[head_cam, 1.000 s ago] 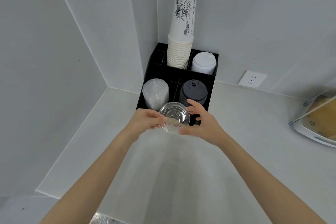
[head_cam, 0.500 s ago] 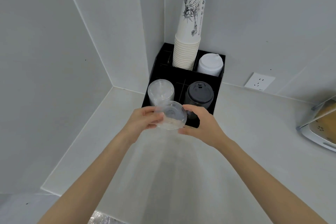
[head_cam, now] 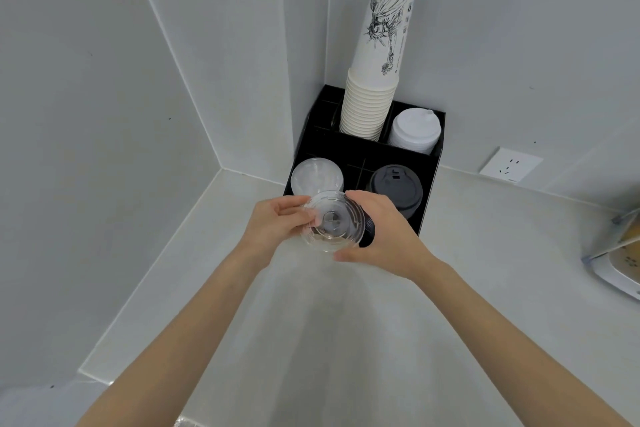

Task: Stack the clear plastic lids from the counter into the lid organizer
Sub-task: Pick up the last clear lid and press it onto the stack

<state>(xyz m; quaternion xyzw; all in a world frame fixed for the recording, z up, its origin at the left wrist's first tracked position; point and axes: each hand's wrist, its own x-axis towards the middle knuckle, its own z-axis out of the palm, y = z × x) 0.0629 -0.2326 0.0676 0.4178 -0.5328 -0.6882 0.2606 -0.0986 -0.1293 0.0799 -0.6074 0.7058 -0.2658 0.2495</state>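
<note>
I hold a clear plastic lid between both hands, just in front of the black lid organizer in the counter's corner. My left hand pinches its left rim; my right hand cups its right side and underside. The lid faces up towards me and overlaps the near edge of the organizer's front left compartment, where a stack of clear lids sits.
The organizer also holds black lids front right, white lids back right and a tall stack of paper cups at the back. A wall socket is to the right. A tray sits at the right edge.
Both hands have carried the clear lid a little forward and left, from before the black lids towards the clear-lid stack. The view has shifted slightly.
</note>
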